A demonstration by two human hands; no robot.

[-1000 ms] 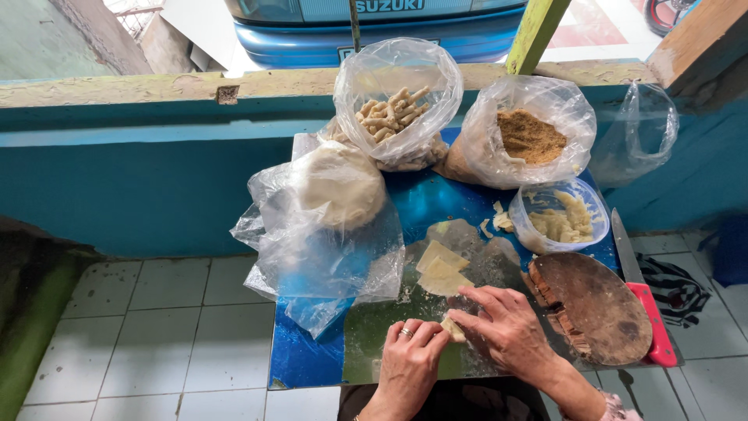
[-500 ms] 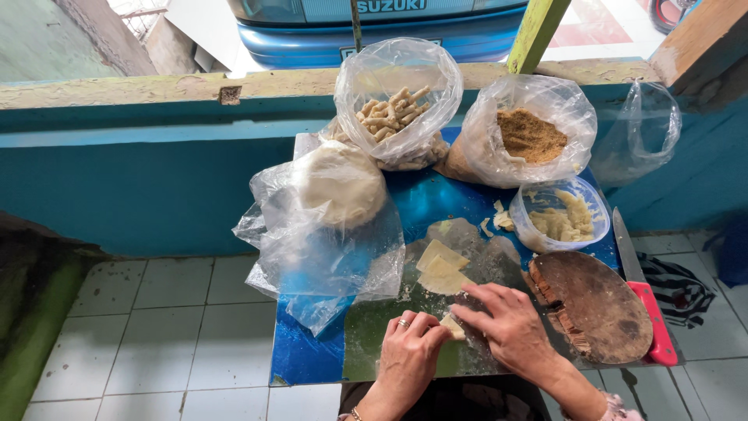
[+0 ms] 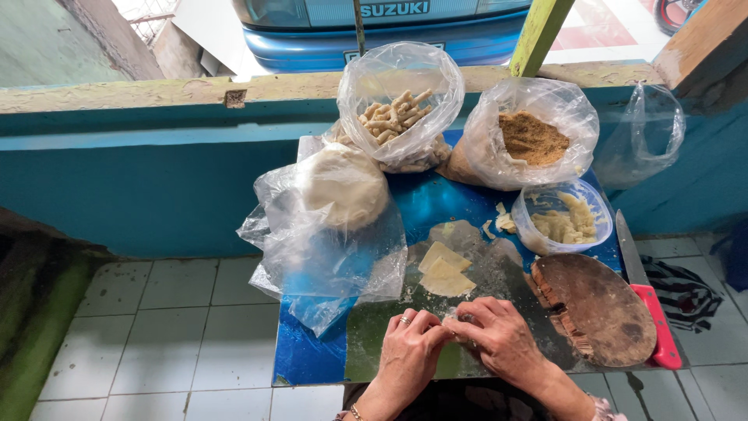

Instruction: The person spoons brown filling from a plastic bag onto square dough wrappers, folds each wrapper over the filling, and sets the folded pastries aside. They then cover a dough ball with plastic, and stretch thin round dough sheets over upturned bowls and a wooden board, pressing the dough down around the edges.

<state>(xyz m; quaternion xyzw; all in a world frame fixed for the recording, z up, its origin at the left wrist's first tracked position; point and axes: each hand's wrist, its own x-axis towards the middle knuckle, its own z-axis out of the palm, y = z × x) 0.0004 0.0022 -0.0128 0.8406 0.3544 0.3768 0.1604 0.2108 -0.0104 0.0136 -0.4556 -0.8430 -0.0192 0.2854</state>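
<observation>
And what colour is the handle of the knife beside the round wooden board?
Red: the knife handle shows best in the head view.

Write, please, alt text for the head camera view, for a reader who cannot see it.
Two hands, left hand and right hand, pinch a small piece of dough together over a blue table. Beyond them lie flat dough squares, a round wooden board and clear bags: dough, rolled sticks, brown crumbs.
</observation>
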